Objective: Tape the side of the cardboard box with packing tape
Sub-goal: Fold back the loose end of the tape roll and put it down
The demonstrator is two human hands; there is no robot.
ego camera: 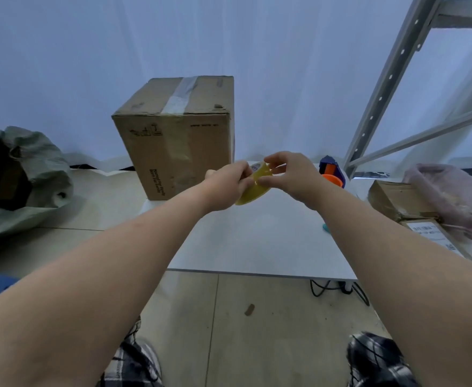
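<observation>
Holding the tape roll (253, 188) in my left hand (226, 188), my right hand (288, 174) pinches its loose end. I should peel slowly, straight, toward the cardboard box (179, 146).

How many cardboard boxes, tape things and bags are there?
Cardboard boxes: 3 (tall box, two flat boxes at right)
Tape things: 2 (yellowish tape roll in both hands, blue-orange dispenser)
Bags: 2 (green, pink)
Total: 7
</observation>
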